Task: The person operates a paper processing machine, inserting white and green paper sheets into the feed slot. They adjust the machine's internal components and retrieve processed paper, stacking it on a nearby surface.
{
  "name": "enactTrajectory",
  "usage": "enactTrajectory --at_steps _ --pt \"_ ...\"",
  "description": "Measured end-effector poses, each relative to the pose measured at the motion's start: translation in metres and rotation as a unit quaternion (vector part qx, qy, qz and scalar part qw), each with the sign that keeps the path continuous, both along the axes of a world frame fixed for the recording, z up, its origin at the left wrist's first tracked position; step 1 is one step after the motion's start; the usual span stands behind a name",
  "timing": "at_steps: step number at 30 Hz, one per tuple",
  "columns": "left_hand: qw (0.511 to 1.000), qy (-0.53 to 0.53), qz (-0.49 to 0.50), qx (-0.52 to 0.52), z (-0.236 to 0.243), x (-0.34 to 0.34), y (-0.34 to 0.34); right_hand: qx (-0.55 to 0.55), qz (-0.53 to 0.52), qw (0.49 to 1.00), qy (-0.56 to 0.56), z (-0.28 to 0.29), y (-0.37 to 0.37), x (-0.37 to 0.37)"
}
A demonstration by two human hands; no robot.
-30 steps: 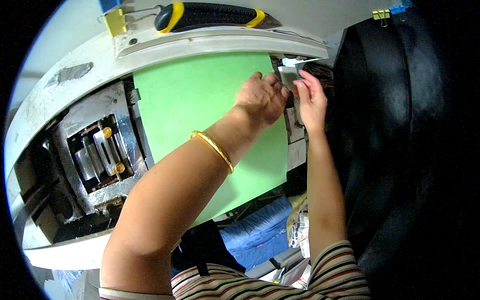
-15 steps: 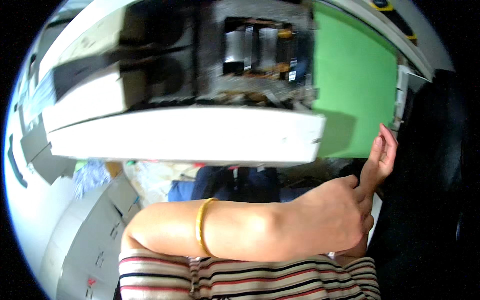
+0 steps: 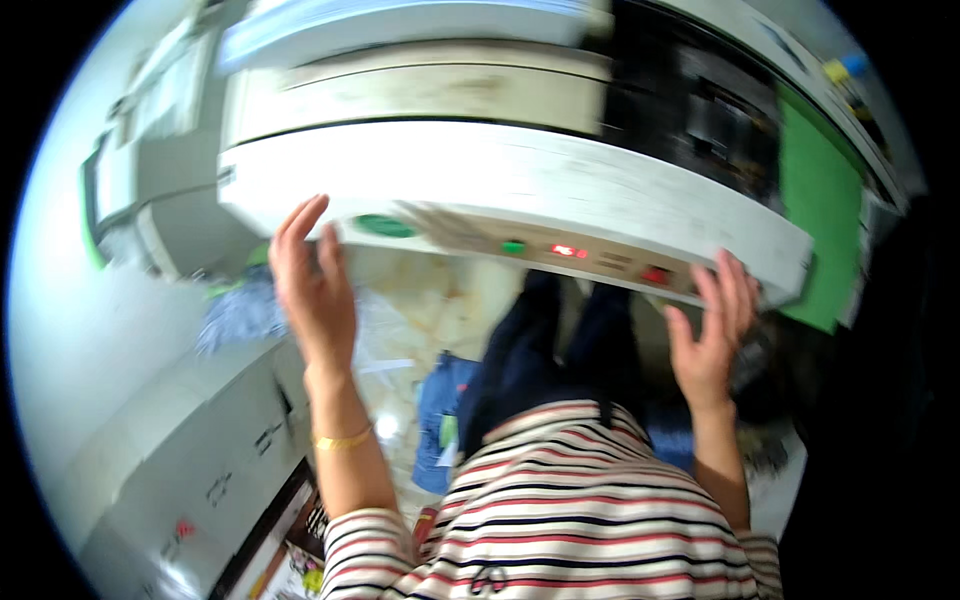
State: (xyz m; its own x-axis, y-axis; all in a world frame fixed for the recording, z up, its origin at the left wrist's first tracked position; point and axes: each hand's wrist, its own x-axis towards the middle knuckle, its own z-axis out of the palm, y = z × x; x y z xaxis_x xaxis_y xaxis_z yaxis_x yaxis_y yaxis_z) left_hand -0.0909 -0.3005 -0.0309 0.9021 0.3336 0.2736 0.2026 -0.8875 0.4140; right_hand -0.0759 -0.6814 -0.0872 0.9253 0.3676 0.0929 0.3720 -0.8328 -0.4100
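Note:
A long white machine crosses the view in front of me, its front panel carrying a green button, a lit red display and a red switch. My left hand, a yellow bangle on its wrist, is raised at the panel's left end with fingers apart and nothing in them. At the right end, beside the red switch, my right hand has its fingers stretched up against the front edge. Whether either hand presses on the machine, I cannot tell.
Behind the white front lies a dark open section, blurred, with a green surface to its right. White cabinets stand at the lower left. Blue cloth lies low beside my legs.
My hands, crossed close together at the right before, have parted; the left is now at the machine's left end. My view has shifted, bringing the front panel into sight.

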Motion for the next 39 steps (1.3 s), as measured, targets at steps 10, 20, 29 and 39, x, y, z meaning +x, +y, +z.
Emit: enactTrajectory --at_steps 10,20,29,39 --pt "0.979 0.102 0.047 0.170 -0.068 0.033 0.196 -0.008 -0.020 1.000 0.000 -0.009 0.013 -0.019" --pt "0.915 0.166 0.071 0.360 -0.043 0.047 0.158 -0.004 0.107 0.994 0.000 -0.020 0.041 -0.014" --pt "0.906 0.235 0.121 0.330 -0.039 0.058 0.130 -0.105 0.217 0.961 -0.136 -0.048 0.103 -0.016" --pt "0.896 0.210 0.188 0.344 -0.071 0.058 0.138 -0.154 0.203 0.954 -0.161 -0.045 0.109 -0.019"
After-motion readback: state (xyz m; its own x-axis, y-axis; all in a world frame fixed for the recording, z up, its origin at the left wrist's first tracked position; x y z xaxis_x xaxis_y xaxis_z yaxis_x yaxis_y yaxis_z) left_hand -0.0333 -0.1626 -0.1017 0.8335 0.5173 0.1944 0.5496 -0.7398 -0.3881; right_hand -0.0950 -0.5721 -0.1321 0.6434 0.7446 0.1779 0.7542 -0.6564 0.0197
